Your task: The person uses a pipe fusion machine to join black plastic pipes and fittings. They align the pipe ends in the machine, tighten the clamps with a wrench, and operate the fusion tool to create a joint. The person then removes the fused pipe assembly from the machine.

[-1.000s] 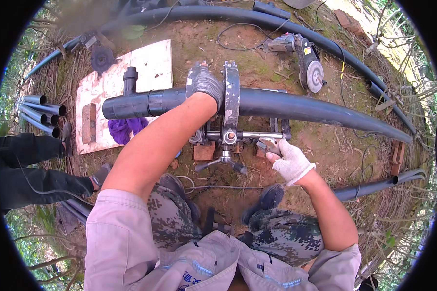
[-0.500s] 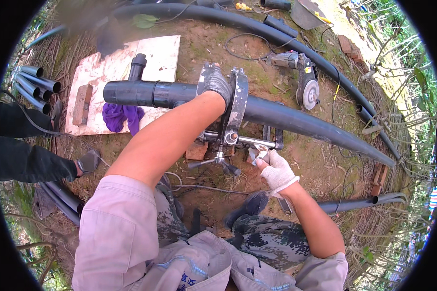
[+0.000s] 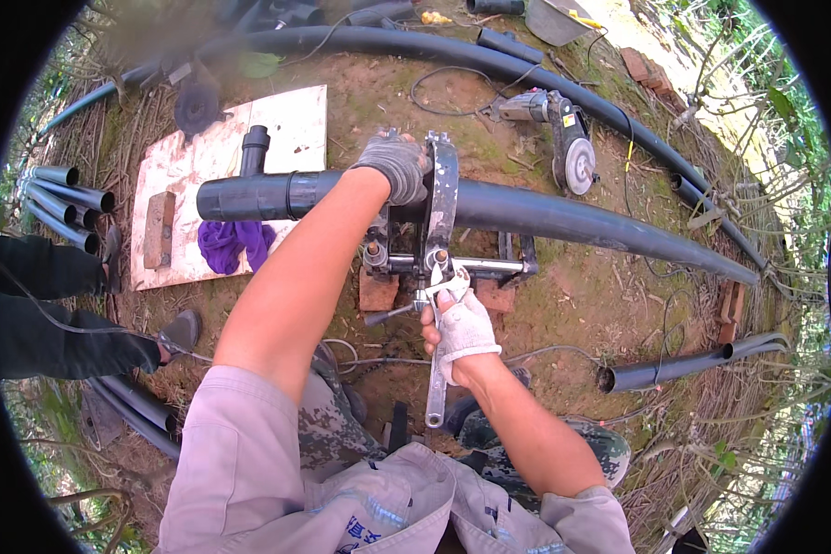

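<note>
A black pipe (image 3: 563,217) runs through a metal clamp frame (image 3: 442,185) on the ground in front of me. My left hand (image 3: 395,168), in a grey glove, is closed over the top of the clamp's left part, above the pipe. My right hand (image 3: 463,331), in a pale fingerless glove, grips an adjustable wrench (image 3: 436,392) with its handle pointing toward me. The wrench's jaws are at the clamp's near-side bolt (image 3: 441,257); whether they fit around it I cannot tell. On the pipe's left end sits a black tee fitting (image 3: 254,152) with an upright branch.
A pale board (image 3: 291,111) lies under the pipe's left end, with a brick (image 3: 160,229) and purple cloth (image 3: 235,245). An angle grinder (image 3: 568,138) lies beyond the pipe. A long curved pipe (image 3: 379,39) crosses the back. Another person's legs (image 3: 55,305) are at left.
My right hand has moved left with the wrench, bringing its jaws up to the clamp's bolt. My left hand stays at the clamp's top. The view has shifted slightly.
</note>
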The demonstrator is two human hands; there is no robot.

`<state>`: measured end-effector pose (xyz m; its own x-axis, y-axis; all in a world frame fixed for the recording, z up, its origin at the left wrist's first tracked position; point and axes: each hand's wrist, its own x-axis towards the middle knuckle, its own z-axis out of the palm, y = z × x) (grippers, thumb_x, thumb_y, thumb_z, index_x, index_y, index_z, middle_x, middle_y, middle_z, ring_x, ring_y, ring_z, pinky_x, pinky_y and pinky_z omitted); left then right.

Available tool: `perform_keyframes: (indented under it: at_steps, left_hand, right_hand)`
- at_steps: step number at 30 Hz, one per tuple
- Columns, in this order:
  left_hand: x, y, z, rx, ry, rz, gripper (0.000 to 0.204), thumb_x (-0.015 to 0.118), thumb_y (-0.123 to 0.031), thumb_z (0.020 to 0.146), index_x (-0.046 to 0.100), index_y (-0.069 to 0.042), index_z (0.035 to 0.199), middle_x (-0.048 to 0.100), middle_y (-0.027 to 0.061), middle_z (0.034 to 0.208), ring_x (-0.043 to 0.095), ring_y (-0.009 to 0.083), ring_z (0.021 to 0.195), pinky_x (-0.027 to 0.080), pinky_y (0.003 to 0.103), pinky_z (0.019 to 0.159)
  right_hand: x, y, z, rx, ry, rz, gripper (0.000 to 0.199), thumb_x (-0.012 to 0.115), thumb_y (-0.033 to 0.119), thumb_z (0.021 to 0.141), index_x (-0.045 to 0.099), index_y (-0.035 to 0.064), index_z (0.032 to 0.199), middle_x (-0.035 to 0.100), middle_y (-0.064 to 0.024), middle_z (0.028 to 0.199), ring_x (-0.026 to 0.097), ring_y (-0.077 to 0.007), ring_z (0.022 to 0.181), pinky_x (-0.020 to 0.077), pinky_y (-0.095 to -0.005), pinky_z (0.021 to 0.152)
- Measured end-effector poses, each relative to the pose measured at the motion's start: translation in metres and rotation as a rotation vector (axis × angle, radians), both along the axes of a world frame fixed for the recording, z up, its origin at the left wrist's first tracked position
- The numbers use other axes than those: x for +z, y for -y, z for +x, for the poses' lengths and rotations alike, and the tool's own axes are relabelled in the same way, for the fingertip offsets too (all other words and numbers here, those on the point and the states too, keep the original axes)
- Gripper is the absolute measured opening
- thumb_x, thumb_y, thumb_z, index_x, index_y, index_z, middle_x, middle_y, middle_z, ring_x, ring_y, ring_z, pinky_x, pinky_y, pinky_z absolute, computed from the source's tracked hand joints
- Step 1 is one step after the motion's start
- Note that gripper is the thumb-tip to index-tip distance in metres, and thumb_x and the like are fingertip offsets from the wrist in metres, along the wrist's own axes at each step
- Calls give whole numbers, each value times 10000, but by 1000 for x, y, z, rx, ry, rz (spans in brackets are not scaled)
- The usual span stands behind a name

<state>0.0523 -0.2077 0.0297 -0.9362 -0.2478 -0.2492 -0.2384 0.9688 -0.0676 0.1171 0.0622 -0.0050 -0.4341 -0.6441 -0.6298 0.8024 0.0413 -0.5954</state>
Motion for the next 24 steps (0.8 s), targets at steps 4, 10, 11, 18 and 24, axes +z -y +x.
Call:
perform_keyframes:
  at_steps: [4,10,11,18,24]
  left_hand:
    - [-3,1,20,192,-518,166,367,678,-293,870,735,-138,1198,654,78,1304,589,297,1245,445,423,1100]
    - [-18,2,17,311,-501,207,326,681,-293,879,741,-135,1158,669,100,1244,598,303,1213,459,415,1078]
    - [-19,3,16,314,-500,208,325,682,-298,878,741,-131,1151,672,105,1234,600,306,1208,459,414,1075]
    - [-13,1,16,310,-494,214,316,694,-291,880,739,-97,1126,691,143,1197,609,319,1188,451,416,1082]
    - [-1,-4,22,365,-486,288,330,721,-295,868,738,-92,1128,693,152,1195,610,314,1193,470,416,1068]
  right_hand:
    - [-10,13,12,-61,-16,-78,108,541,225,1057,514,137,1113,617,-63,848,538,-149,605,475,-316,522]
    - [-12,13,11,-88,13,-96,100,514,194,1059,510,124,1131,620,-61,865,557,-146,639,508,-322,550]
    - [-11,12,10,-90,32,-104,99,517,201,1061,512,128,1127,620,-58,862,558,-141,641,501,-311,542]
    - [-8,12,9,-111,70,-72,93,520,208,1058,508,135,1115,622,-68,872,553,-138,636,487,-316,526]
    - [-4,8,4,-74,81,-104,83,463,165,1071,495,123,1134,627,-87,892,548,-150,637,484,-313,533]
